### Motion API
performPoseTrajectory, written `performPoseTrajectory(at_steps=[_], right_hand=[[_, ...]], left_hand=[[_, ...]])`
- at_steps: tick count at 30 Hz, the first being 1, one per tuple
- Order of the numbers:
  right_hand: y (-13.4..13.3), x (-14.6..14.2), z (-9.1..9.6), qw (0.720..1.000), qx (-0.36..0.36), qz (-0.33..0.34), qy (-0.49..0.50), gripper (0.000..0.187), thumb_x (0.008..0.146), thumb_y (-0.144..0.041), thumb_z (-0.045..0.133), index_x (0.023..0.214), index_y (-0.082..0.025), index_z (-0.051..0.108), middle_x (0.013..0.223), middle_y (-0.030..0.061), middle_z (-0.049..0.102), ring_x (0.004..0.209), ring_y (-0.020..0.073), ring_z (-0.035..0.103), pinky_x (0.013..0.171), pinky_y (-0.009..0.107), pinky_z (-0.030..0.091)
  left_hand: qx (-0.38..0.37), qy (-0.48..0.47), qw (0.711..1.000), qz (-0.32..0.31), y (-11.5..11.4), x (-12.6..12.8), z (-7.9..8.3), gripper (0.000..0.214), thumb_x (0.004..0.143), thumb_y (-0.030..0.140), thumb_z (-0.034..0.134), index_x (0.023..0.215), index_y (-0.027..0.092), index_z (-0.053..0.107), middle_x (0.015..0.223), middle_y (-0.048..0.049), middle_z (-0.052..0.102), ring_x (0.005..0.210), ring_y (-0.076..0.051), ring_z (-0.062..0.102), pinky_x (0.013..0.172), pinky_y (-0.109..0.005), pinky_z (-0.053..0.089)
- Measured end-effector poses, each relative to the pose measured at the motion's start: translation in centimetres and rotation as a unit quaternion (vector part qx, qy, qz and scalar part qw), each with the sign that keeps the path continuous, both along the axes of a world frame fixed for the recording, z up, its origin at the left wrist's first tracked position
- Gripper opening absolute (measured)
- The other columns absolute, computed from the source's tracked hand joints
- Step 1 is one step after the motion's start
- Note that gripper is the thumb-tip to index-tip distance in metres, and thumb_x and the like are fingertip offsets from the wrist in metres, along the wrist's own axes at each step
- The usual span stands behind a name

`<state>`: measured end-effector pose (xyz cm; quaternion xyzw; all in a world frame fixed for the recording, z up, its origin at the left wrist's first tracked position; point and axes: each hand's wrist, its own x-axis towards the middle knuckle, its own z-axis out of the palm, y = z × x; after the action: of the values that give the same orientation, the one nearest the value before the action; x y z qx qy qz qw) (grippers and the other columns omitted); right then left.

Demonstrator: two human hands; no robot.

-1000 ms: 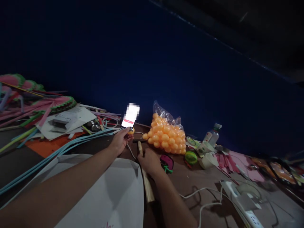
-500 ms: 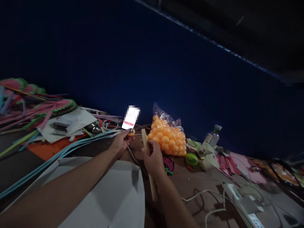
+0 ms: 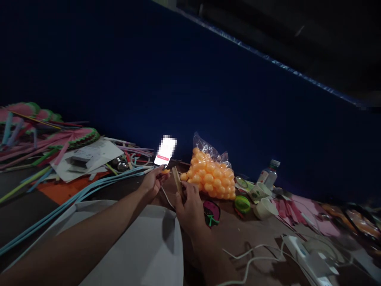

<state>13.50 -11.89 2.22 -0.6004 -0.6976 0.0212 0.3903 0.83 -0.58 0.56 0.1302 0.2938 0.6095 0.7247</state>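
My left hand [image 3: 153, 182] reaches forward and pinches a small orange ball [image 3: 165, 171] between thumb and fingers, just in front of a lit phone [image 3: 165, 150] propped near the blue wall. My right hand [image 3: 189, 206] is closed round a pale wooden stick [image 3: 177, 180] that points up and away from me, its top close to the ball. A clear plastic bag of orange balls [image 3: 210, 173] lies just right of both hands.
A white sheet [image 3: 139, 246] lies under my forearms. Coloured paper strips and fans [image 3: 53, 139] clutter the left. A pink and green item [image 3: 212, 212], green lid [image 3: 242, 203], paper cups [image 3: 263, 208], a bottle [image 3: 269, 172] and a white power strip with cables [image 3: 309, 258] lie to the right.
My right hand lifted the wooden stick off the table, raised it upright, then tipped its top toward the ball in my left hand. The view shifted slightly.
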Motion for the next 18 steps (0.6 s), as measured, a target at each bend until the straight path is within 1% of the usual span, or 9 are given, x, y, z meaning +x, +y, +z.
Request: performPoseTrajectory(at_steps=[7,10,14,18], right_hand=[[0.31,-0.1,-0.7,1.0,-0.006,-0.006,-0.009,0.035,0.085,-0.022,0.047,0.12,-0.019,0.05,0.114,0.0111,0.055,0.097,0.0207,0.059,0.083,0.034,0.05],[0.29,-0.21,-0.76,1.0,0.003,-0.004,-0.01,0.035,0.085,-0.021,0.047,0.12,-0.018,0.05,0.114,0.0116,0.055,0.098,0.0211,0.059,0.083,0.035,0.05],[0.17,-0.37,-0.86,0.999,0.033,-0.003,-0.004,0.035,0.085,-0.021,0.046,0.121,-0.017,0.049,0.113,0.0116,0.055,0.099,0.0212,0.059,0.08,0.033,0.052],[0.14,-0.46,-1.06,0.999,0.028,-0.009,-0.015,0.035,0.085,-0.019,0.047,0.119,-0.019,0.05,0.11,0.0101,0.055,0.095,0.0208,0.06,0.078,0.033,0.052]], left_hand=[[-0.025,0.007,1.0,-0.009,0.21,0.06,-0.2,0.012,0.085,0.011,0.054,0.074,0.01,0.058,0.064,-0.0048,0.063,0.052,-0.009,0.061,0.053,-0.019,0.054],[-0.021,0.005,1.0,-0.006,0.18,0.03,-0.33,0.012,0.085,0.011,0.054,0.074,0.01,0.058,0.064,-0.004,0.063,0.053,-0.009,0.062,0.054,-0.019,0.055],[-0.013,0.014,1.0,0.004,0.19,0.02,-0.59,0.007,0.083,0.011,0.057,0.077,0.011,0.059,0.065,-0.0037,0.064,0.053,-0.009,0.062,0.055,-0.019,0.055],[-0.002,0.014,1.0,0.001,0.23,0.03,-0.8,0.007,0.083,0.011,0.057,0.076,0.011,0.059,0.063,-0.0031,0.063,0.053,-0.01,0.062,0.055,-0.02,0.055]])
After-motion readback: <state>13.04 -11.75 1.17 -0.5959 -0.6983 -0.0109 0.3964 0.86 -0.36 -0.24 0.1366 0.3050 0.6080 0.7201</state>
